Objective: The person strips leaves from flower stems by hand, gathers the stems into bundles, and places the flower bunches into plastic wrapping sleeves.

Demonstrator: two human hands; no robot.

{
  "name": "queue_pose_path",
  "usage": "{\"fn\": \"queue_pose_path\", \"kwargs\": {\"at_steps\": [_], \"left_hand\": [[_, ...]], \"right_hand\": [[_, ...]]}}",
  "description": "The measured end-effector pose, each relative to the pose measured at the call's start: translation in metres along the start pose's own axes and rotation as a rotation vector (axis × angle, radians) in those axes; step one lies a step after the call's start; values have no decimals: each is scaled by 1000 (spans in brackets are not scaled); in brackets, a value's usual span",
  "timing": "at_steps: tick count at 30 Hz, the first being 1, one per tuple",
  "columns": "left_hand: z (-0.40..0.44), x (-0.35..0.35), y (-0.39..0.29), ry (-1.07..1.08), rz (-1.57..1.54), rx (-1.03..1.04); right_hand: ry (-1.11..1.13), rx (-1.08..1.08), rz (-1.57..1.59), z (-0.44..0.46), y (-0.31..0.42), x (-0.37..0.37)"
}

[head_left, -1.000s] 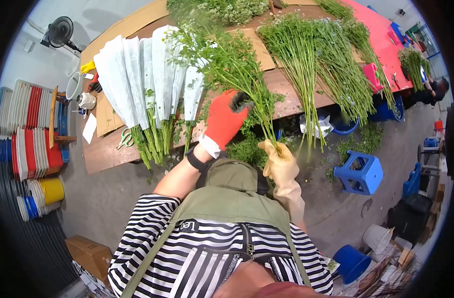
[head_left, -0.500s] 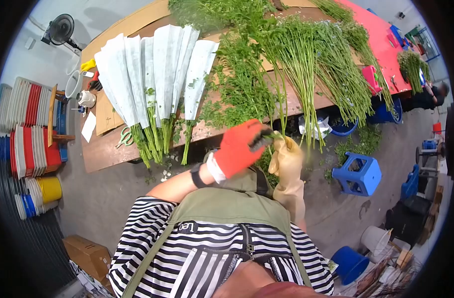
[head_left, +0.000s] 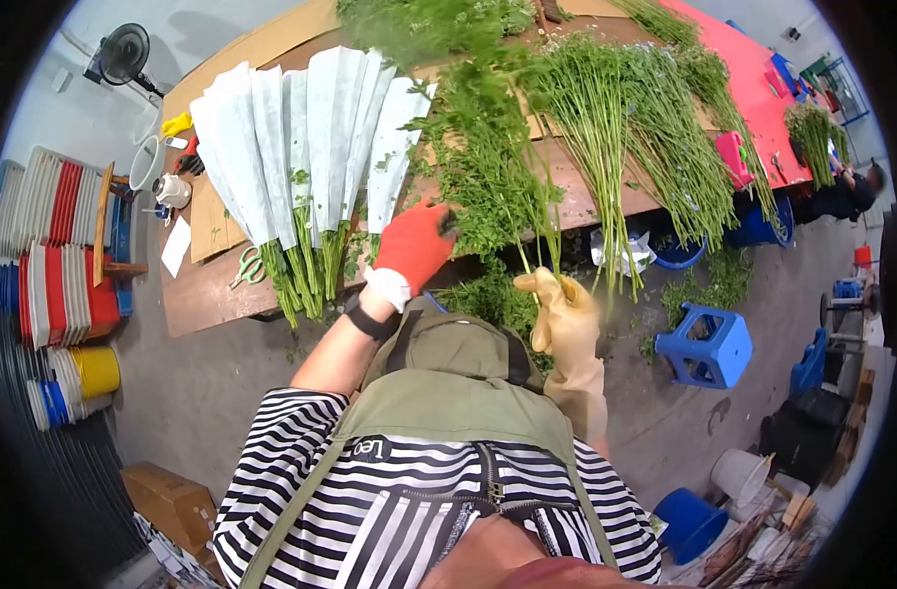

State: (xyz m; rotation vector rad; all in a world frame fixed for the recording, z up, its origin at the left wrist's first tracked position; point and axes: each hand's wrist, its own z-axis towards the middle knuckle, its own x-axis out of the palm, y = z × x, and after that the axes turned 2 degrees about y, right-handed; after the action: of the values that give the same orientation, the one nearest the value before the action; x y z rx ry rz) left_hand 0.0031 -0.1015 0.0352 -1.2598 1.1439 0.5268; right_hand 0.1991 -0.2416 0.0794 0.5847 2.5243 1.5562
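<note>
My right hand (head_left: pixel 566 312), in a tan rubber glove, is closed around the lower ends of a few green leafy stems (head_left: pixel 550 231). The leafy tops of these stems are blurred and lean up and left over the table. My left hand (head_left: pixel 416 242), in a red glove with a dark palm, is at the table edge by the leaf pile (head_left: pixel 483 177); its fingers are partly hidden and blurred. Just beyond it is a paper-wrapped bundle (head_left: pixel 395 137). Several more white-wrapped stem bundles (head_left: pixel 262 147) fan out to the left.
Long bare-stemmed bunches (head_left: pixel 591 128) overhang the table's right side. Green-handled scissors (head_left: pixel 247 267) lie near the front left edge of the table (head_left: pixel 203 304). A blue stool (head_left: pixel 709 346) stands on the floor at right, with leaf scraps (head_left: pixel 709 285) nearby. Another person (head_left: pixel 846 191) is far right.
My left hand has moved left, away from my right hand, to the table edge by the wrapped bundle. The stems in my right hand have swung left at their tops.
</note>
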Motion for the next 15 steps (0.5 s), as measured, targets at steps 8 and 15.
{"fn": "queue_pose_path", "kwargs": {"at_steps": [8, 15], "left_hand": [[1, -15, -17, -168, -804, 270], [20, -44, 26, -341, -998, -38]], "right_hand": [[30, 51, -68, -3, -3, 6], [12, 54, -91, -3, -9, -5]]}}
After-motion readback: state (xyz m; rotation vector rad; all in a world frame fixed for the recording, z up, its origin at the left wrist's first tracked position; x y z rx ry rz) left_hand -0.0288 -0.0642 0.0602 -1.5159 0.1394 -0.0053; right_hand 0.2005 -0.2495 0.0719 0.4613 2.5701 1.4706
